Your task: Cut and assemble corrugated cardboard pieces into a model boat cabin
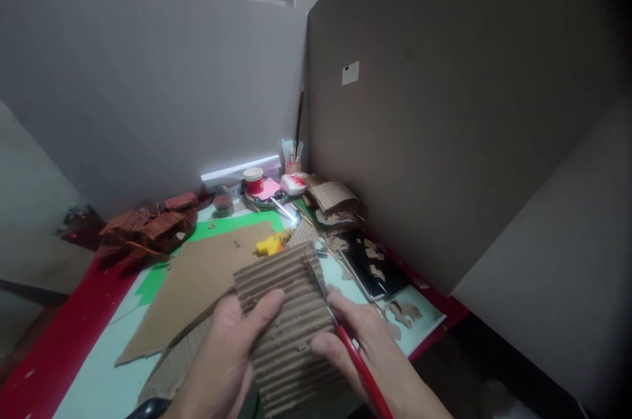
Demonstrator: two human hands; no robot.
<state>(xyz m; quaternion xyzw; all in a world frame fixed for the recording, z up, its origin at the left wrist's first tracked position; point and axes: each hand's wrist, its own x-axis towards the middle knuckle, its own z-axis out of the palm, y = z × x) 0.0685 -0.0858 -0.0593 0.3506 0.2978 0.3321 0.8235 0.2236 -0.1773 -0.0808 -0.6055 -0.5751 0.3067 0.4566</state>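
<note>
My left hand [237, 333] grips a piece of corrugated cardboard [289, 313] by its left side, thumb on the ridged face and fingers hidden underneath. The piece is held up, tilted, above the table. In my right hand [370, 346] is a red-handled knife [356, 360], its thin metal blade lying along the cardboard's right edge. My right thumb rests close to that edge. Behind the held piece lies a large flat sheet of brown cardboard [197, 287] on the table. A yellow tool [269, 246], perhaps a glue gun, sits just beyond.
Reddish-brown cardboard models [158, 224] stand at the left. A paper cup [253, 180], a jar [223, 204] and a brush holder [292, 165] are at the back. Stacked cardboard [338, 201] and a black tablet-like panel [372, 261] with scraps lie right. Grey partitions [162, 83] enclose the table.
</note>
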